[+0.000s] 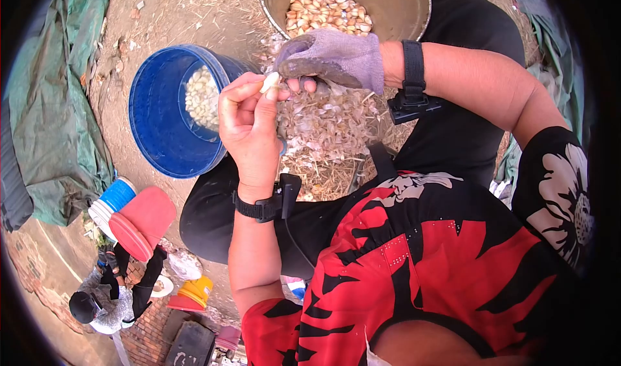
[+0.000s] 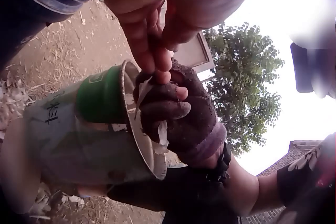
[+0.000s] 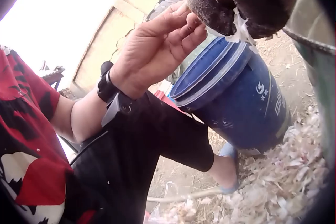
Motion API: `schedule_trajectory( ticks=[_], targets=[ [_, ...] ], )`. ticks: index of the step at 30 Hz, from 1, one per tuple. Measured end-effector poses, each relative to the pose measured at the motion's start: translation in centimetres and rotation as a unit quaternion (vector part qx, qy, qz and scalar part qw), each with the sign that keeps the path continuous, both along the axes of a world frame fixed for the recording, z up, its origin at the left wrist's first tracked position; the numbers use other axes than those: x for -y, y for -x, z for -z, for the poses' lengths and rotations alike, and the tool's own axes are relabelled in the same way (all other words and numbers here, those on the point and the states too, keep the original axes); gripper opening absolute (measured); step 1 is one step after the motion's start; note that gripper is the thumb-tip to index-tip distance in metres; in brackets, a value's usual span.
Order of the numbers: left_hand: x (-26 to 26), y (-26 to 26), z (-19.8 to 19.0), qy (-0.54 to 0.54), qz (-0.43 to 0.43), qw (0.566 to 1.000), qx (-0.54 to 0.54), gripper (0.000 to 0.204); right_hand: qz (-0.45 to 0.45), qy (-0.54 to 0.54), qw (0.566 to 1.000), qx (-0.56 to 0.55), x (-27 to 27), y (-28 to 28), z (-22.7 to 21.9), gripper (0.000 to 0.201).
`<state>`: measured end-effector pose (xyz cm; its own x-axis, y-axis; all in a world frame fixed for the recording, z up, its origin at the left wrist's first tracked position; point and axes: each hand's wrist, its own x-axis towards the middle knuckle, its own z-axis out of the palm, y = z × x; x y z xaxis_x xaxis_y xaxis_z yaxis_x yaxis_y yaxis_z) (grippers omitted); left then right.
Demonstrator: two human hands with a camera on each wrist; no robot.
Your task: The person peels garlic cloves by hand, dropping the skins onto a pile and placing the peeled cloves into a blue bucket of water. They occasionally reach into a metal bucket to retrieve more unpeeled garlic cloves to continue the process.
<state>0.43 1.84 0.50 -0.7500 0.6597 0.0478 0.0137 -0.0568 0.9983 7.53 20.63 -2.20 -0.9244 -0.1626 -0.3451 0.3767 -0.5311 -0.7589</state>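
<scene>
Two hands meet over the lap in the head view: the bare left hand (image 1: 249, 123) pinches a pale garlic clove (image 1: 270, 81) between thumb and fingers, and the gloved right hand (image 1: 333, 56) has its fingers curled down onto the same clove, apparently pulling at its skin. Beyond the knees, a metal basin (image 1: 407, 3) holds a good heap of unpeeled cloves, and a blue bucket (image 1: 155, 107) to the left holds a white mound of peeled ones at its bottom. Between the two, on the ground, lies a thick drift of papery skins (image 1: 330, 123). By my reading the work is well under way but far from over: a fair batch is peeled, yet the basin is still well stocked. At the lower left, stacked plastic stools (image 1: 132, 220) and another person (image 1: 107, 298) sit well apart.

Seen from the left wrist, the left hand's fingers (image 2: 152, 40) press together on a strip of white skin (image 2: 143, 90), while the right glove (image 2: 181, 116) closes round the clove from below; the clove itself is mostly hidden. The basin's rim (image 2: 142, 129) tilts behind them.

Viewed from the right wrist, the left hand (image 3: 152, 50) shows its fingers bent together at the glove's dark fingertip (image 3: 210, 14), with a shred of skin (image 3: 239, 29) hanging between. The bucket (image 3: 236, 98) stands just behind, and skins (image 3: 278, 182) litter the ground at its foot
</scene>
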Motion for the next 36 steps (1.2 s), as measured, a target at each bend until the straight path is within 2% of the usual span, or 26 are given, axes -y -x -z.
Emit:
schedule_trajectory(
  ticks=[1, 2, 4, 8, 10, 14, 16, 17, 18, 19, 20, 22, 28, 30, 32, 34, 36],
  targets=[
    [0.0, 0.2, -0.2, -0.039, 0.004, 0.995, 0.092, 0.015, -0.005, -0.01, 1.0, -0.005, 0.0, 0.0, -0.2, 0.028],
    [0.1, 0.4, -0.4, -0.039, 0.004, 0.995, 0.092, 0.015, -0.005, -0.009, 1.0, -0.005, 0.0, 0.1, -0.2, 0.028],
    [0.2, 0.8, -0.7, -0.003, -0.002, 0.985, 0.174, 0.015, 0.0, -0.02, 0.999, -0.041, 0.2, 0.3, -0.5, 0.029],
    [0.1, 0.8, -0.7, 0.05, -0.023, 0.99, 0.132, 0.017, 0.0, -0.05, 0.998, -0.027, -0.1, 0.3, -1.4, 0.03],
    [0.3, 0.8, -0.9, 0.159, -0.034, 0.986, 0.032, 0.016, -0.017, -0.068, 0.997, -0.018, -0.3, 0.4, -0.9, 0.032],
    [0.1, 0.3, -0.7, 0.166, -0.006, 0.983, 0.075, 0.022, -0.002, -0.091, 0.994, -0.061, 0.0, 0.0, -0.8, 0.035],
    [0.0, 0.0, -0.8, 0.19, 0.007, 0.977, 0.095, 0.027, -0.02, -0.195, 0.976, -0.095, 0.2, 0.2, -1.0, 0.025],
    [0.2, 0.1, -0.3, 0.166, 0.014, 0.978, 0.122, 0.026, -0.019, -0.195, 0.976, -0.096, 0.2, 0.1, -1.0, 0.025],
    [0.2, 0.1, -0.3, 0.166, 0.014, 0.978, 0.122, 0.026, -0.034, -0.132, 0.987, -0.087, 0.1, -0.1, -1.1, 0.03],
    [0.1, 0.1, -0.3, 0.112, 0.008, 0.978, 0.174, 0.026, -0.048, -0.069, 0.993, -0.079, 0.0, -0.2, -1.1, 0.035],
    [0.1, 0.2, -0.4, 0.056, 0.002, 0.973, 0.225, 0.027, -0.048, -0.069, 0.993, -0.079, -0.1, -0.3, -1.0, 0.035],
    [0.1, 0.9, -0.5, 0.037, -0.002, 0.97, 0.24, 0.027, -0.04, 0.15, 0.985, -0.076, -0.2, -0.2, -1.3, 0.033],
    [1.2, 2.8, -1.1, -0.084, 0.017, 0.936, 0.341, 0.026, -0.051, 0.07, 0.996, -0.022, -1.1, 0.1, -1.9, 0.033],
    [1.5, 3.1, -1.1, -0.131, 0.06, 0.909, 0.392, 0.026, -0.071, -0.047, 0.996, 0.038, -0.8, 0.0, -2.7, 0.033],
    [1.5, 3.0, -1.4, -0.116, 0.053, 0.914, 0.384, 0.026, -0.051, -0.06, 0.995, 0.06, 0.2, 0.5, -2.0, 0.029],
    [1.5, 2.8, -1.5, -0.101, 0.048, 0.92, 0.376, 0.026, 0.017, -0.109, 0.994, -0.022, 0.7, 0.6, -1.7, 0.027],
    [1.3, 2.5, -1.4, -0.037, 0.034, 0.95, 0.307, 0.027, 0.021, -0.115, 0.992, -0.041, 0.7, 0.7, -1.9, 0.027]
  ],
)
